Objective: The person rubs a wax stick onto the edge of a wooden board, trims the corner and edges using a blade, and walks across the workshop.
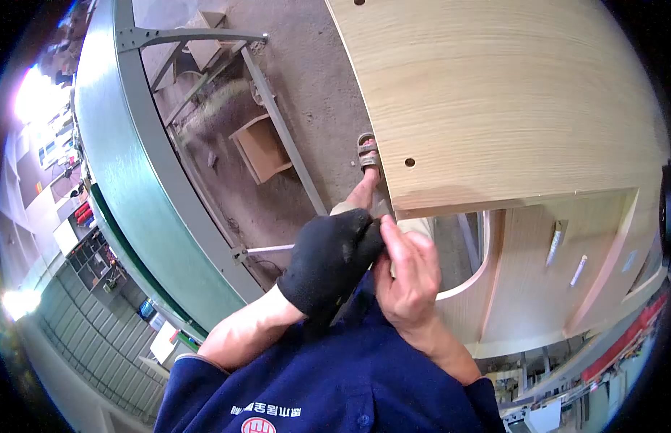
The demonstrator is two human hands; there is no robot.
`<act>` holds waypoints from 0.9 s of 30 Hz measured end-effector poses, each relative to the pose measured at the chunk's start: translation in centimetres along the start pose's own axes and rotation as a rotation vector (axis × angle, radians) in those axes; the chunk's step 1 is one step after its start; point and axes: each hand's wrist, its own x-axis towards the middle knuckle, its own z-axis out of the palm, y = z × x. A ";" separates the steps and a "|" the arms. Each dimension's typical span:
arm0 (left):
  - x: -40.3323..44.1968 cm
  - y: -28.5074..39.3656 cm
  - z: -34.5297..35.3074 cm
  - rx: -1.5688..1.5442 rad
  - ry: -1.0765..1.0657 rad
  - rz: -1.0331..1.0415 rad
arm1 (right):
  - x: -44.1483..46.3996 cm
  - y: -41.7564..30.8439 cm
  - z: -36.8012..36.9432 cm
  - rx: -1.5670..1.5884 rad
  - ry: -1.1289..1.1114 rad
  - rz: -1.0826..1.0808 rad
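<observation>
My left hand (332, 256), in a black glove, is closed in front of my chest, with its fingers curled toward my right hand. Bare and ungloved, my right hand (407, 274) touches it with bent fingertips. Something small and pale shows where the fingertips meet, too small to name. Just right of both hands is the corner of a light wood-grain panel (508, 101) with dark round holes. Below that panel lies a wooden part with a curved cutout (523, 289), bearing two small white labels.
On the left runs a long green-topped bench (122, 159) with a grey metal frame (281, 137). An open cardboard box (262, 148) sits on the concrete floor (314, 79). My sandaled foot (368, 153) is beside the panel edge. Shelves with tools (93, 263) stand at the far left.
</observation>
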 end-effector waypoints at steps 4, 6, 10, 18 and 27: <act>1.0 0.2 0.3 -0.048 -0.010 0.006 | 0.0 0.7 0.5 -0.014 0.059 0.000; 0.8 -0.6 0.2 -0.048 -0.032 -0.023 | 0.0 0.3 0.7 -0.063 0.000 -0.013; -1.2 -2.1 -0.7 -0.112 -0.064 -0.275 | -0.5 0.5 0.5 -0.013 -0.041 -0.049; -3.2 -5.0 -0.6 -0.138 -0.033 -0.252 | 3.8 2.0 -1.9 -0.403 -0.097 -0.203; -4.2 -6.3 -0.7 -0.198 -0.036 -0.260 | 0.3 1.2 -3.5 -0.319 -0.288 -0.256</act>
